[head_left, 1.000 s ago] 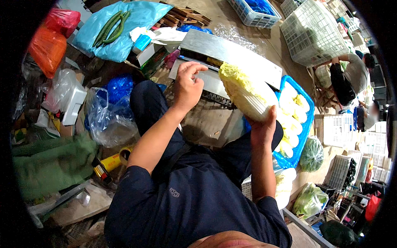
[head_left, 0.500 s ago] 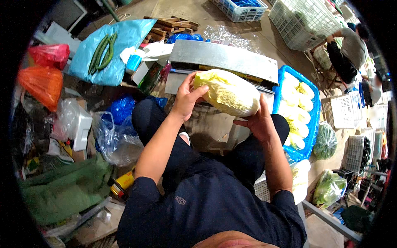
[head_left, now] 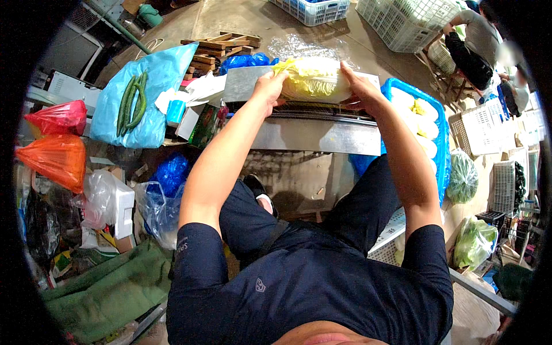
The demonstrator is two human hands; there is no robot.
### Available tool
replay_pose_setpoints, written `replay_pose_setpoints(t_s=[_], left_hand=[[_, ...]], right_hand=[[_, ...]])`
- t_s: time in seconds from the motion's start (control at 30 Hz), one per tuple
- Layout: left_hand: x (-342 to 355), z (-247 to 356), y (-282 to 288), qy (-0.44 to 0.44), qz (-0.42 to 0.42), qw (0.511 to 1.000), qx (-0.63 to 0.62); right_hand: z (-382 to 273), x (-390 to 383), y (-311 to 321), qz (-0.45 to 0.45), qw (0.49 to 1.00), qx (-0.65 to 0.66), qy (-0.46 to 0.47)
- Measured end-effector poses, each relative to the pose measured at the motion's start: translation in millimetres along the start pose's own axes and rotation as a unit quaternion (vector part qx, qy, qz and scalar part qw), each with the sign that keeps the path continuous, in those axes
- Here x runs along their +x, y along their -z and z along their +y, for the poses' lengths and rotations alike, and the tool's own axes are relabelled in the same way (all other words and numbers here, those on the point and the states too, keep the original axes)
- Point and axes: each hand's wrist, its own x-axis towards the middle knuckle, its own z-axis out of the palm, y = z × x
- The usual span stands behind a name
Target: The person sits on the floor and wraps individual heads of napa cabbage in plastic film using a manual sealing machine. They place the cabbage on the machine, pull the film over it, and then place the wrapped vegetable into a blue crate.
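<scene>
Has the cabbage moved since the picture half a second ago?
Yes: the cabbage has moved forward, from the near side of the far metal panel to over it.

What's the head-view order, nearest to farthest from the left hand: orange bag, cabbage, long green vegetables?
1. Cabbage: touching the left hand, on its right.
2. Long green vegetables: left, on light-blue plastic.
3. Orange bag: far left, lower in view.

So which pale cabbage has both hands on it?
The cabbage at the metal panel, left hand at its leafy end, right hand at its base; the other cabbages lie in the blue-edged tray.
</scene>
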Motion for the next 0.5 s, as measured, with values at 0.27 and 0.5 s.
replay_pose_setpoints(t_s=[0.27,0.5], left_hand=[[21.7,13.4,7.2,0.037,0.005,0.990,0.133],[32.7,17.4,3.0,0.037,0.025,0.993,0.108]], right_hand=[[4.2,28.8,19.4,0.027,0.997,-0.074,-0.011],[39.3,12.0,37.8,0.075,0.993,-0.003,0.086]])
